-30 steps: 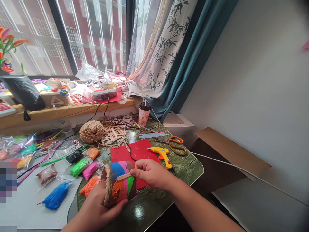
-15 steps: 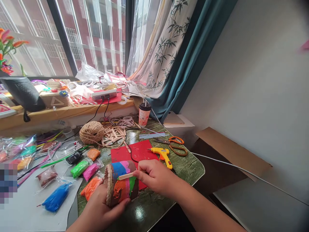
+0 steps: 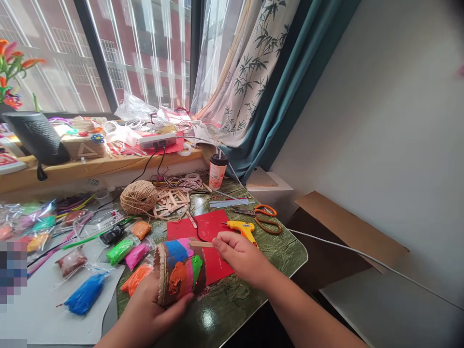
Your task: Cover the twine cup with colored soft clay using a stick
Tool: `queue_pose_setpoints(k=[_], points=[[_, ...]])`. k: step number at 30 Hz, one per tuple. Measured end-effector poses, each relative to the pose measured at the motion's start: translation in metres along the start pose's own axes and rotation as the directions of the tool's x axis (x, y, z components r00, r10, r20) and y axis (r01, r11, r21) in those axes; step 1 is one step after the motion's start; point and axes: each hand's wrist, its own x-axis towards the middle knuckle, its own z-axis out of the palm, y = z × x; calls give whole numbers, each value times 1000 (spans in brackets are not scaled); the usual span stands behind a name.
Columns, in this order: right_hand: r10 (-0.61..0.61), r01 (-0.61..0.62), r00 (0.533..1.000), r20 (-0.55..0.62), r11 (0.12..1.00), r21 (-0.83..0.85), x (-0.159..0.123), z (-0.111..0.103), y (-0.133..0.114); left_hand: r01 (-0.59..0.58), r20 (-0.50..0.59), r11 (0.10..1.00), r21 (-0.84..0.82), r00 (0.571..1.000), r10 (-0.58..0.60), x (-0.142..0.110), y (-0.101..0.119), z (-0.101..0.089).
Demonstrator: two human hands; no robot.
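Note:
My left hand [image 3: 147, 311] grips a small round container [image 3: 180, 271] from below; its side is covered in patches of blue, pink, orange, green and brown clay and its rim is wound with twine. My right hand [image 3: 241, 256] pinches a flat wooden stick [image 3: 200, 244] whose tip touches the top of the clay. Both hands are over the near edge of a green marbled table [image 3: 282, 249], above a red sheet [image 3: 206, 227].
A yellow glue gun [image 3: 243, 229] and orange scissors [image 3: 266, 217] lie just beyond my right hand. Bags of coloured clay [image 3: 121, 250] lie to the left, with a twine ball [image 3: 138, 197], wooden sticks [image 3: 170, 200] and a cup [image 3: 216, 170] behind. A cardboard box [image 3: 348, 232] stands right of the table.
My right hand has lifted the stick from the middle of the container's clay side up to its top edge. The left hand has turned the container a little.

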Motion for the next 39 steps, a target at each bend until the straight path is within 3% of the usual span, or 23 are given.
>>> queue_pose_setpoints(k=[5,15,21,25,29,32,36,39], points=[[94,-100,992,84,993,70,4,16,8,-85,68,996,-27,994,87,2,3,0],[126,-141,977,173,987,80,9,21,21,-169,48,984,57,985,167,2,4,3],[10,-10,1000,29,1000,25,5,23,16,-29,92,999,41,995,25,0,0,1],[2,15,995,-100,986,165,-6,26,7,58,105,997,46,993,-63,2,-3,0],[101,-113,994,51,929,353,-19,49,12,130,78,991,42,988,-133,1,-8,5],[193,-226,974,120,809,543,-25,72,24,211,95,977,1,973,-210,-1,-10,8],[220,-225,972,84,757,614,-28,86,33,252,132,966,-54,961,-244,-2,-13,8],[186,-205,978,95,770,605,-27,85,31,208,166,972,-107,968,-188,-2,-14,8]])
